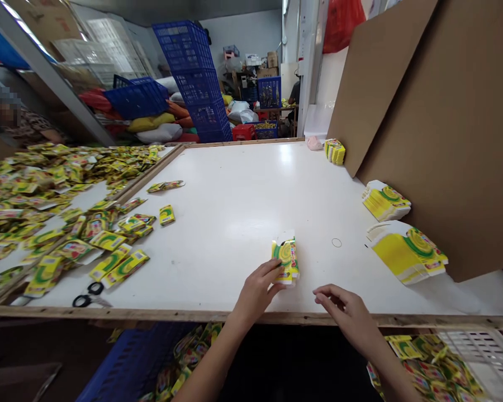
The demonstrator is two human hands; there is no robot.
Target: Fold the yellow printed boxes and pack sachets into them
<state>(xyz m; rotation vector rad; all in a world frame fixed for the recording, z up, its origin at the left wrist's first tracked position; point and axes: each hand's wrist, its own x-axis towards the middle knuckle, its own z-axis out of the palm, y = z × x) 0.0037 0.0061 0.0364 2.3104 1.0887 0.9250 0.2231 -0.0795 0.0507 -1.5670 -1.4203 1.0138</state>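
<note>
A small yellow-and-green printed carton (288, 258) stands on the white table with its flaps sticking out at the top and bottom. My left hand (257, 290) grips it from the left, the thumb at its lower edge and the fingers across its front. To the right of the carton, my right hand (346, 312) hovers near the table's front edge. Its fingers are loosely bent and apart, with nothing seen between them. Flat unfolded cartons lie at the right in a large stack (406, 251) and a smaller stack (385, 201).
Yellow packets (109, 240) lie loose on the left, with a bigger heap (58, 173) past the wooden strip. Black-handled scissors (90, 296) rest at the front left. A rubber band (336, 243) lies right of the carton. Cardboard sheets (444, 139) lean along the right side.
</note>
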